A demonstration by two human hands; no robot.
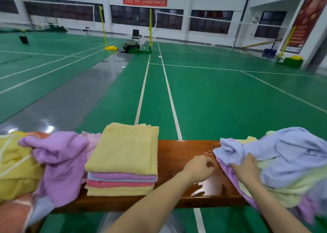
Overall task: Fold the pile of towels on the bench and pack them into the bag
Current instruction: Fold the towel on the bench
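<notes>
A neat stack of folded towels (122, 162), yellow on top, sits mid-bench (177, 154). On the right lies a loose pile of towels (290, 162) in pale blue, light green and purple. My right hand (246, 169) grips a purple towel (228, 170) at the pile's left edge, fingers tucked under the pale blue towel (283, 147). My left hand (200, 167) has curled fingers and pinches the same purple towel's near corner. Another heap of unfolded towels (53, 162), purple and yellow, covers the bench's left end.
The glossy wooden bench runs left to right in front of me. Something translucent like plastic (138, 222) shows below its front edge. Beyond is a green badminton court with net posts (150, 29) and a chair (135, 35) far off.
</notes>
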